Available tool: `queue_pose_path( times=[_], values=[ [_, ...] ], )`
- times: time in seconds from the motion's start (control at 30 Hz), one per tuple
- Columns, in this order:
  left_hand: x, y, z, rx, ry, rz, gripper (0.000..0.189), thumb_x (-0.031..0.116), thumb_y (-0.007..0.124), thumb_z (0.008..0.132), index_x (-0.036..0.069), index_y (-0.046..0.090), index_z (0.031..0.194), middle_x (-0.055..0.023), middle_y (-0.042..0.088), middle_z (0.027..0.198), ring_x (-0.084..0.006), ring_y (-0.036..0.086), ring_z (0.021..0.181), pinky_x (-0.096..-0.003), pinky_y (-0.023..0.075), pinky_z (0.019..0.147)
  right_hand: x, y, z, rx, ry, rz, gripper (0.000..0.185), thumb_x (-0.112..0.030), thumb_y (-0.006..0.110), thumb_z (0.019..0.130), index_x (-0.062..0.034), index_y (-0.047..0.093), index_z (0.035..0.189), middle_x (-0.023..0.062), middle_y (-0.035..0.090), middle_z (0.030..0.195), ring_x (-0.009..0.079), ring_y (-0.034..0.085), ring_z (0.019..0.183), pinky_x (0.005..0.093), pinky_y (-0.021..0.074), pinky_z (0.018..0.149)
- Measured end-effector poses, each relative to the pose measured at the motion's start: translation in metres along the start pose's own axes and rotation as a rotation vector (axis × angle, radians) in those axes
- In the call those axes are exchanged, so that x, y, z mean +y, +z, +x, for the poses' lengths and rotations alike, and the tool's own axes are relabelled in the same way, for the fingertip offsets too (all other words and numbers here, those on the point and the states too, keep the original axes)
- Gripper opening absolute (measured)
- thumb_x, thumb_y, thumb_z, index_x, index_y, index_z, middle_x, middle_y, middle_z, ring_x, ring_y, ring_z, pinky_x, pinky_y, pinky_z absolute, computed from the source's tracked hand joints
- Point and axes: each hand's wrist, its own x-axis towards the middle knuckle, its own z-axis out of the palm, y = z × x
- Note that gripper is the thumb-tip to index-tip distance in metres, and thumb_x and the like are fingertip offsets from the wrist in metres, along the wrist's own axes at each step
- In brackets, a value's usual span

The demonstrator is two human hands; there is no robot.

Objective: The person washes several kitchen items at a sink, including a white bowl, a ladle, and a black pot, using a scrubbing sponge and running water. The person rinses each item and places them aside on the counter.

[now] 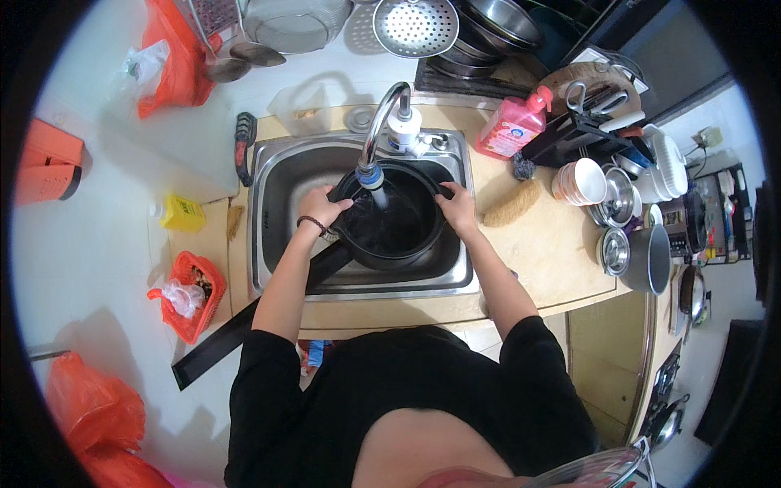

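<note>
A black cooking pot [390, 259] is in the stainless steel sink [280, 268], under the running faucet [381, 113]. My left hand [324, 207] grips the pot's left side at the rim, and my right hand [457, 206] holds its right side. Water from the faucet's blue-ringed tip falls into the pot, where some water moves over the dark bottom. A long black bar or handle [213, 348] runs from beneath the pot, under my left forearm and out past the counter's front edge; whether it joins the pot is hidden.
Right of the sink lie a loofah [514, 202], a pink soap bottle [512, 127] and stacked bowls [583, 181]. A knife block with scissors [586, 131] stands behind. At left are a red basket [194, 299], a yellow bottle [183, 213] and a black-and-red brush [245, 149].
</note>
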Motion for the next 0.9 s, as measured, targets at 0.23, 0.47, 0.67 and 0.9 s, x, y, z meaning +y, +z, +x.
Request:
queue_pose_path(
  times=[0.23,0.47,0.67,0.9],
  values=[
    [0.008,0.003,-0.014,0.064,0.024,-0.145,0.030,0.021,0.069,0.069,0.009,0.066,0.096,-0.0109,0.067,0.079,-0.0227,0.064,0.073,-0.0322,0.0461,0.068,0.006,0.007,0.002,-0.025,0.008,0.035,0.035,-0.018,0.066,0.069,-0.0047,0.063,0.101,0.0177,0.063,0.097,0.0299,0.061,0.090,0.0350,0.0466,0.080],
    [0.007,0.004,-0.023,0.173,0.132,-0.131,0.033,0.022,0.066,0.068,0.012,0.065,0.100,-0.0162,0.064,0.079,-0.0285,0.063,0.073,-0.0336,0.0465,0.067,0.009,0.010,0.000,-0.043,0.072,0.133,0.036,-0.019,0.066,0.068,-0.0054,0.062,0.101,0.0201,0.062,0.095,0.0344,0.059,0.092,0.0376,0.0457,0.082],
    [-0.006,0.011,-0.026,0.189,0.152,-0.361,0.037,0.012,0.068,0.069,-0.001,0.062,0.103,-0.0101,0.067,0.086,-0.0148,0.061,0.076,-0.0270,0.0465,0.072,0.007,0.006,-0.015,-0.035,0.130,0.214,0.043,-0.011,0.062,0.065,-0.0045,0.059,0.107,0.0180,0.061,0.102,0.0306,0.057,0.098,0.0341,0.0439,0.086],
    [-0.014,0.015,-0.024,0.060,0.036,-0.546,0.036,0.006,0.068,0.073,-0.006,0.060,0.106,-0.0068,0.064,0.091,-0.0120,0.058,0.079,-0.0243,0.0456,0.072,-0.002,-0.009,-0.027,0.019,0.126,0.212,0.043,-0.011,0.060,0.065,-0.0079,0.058,0.108,0.0191,0.061,0.093,0.0319,0.058,0.090,0.0376,0.0454,0.080]
  ],
)
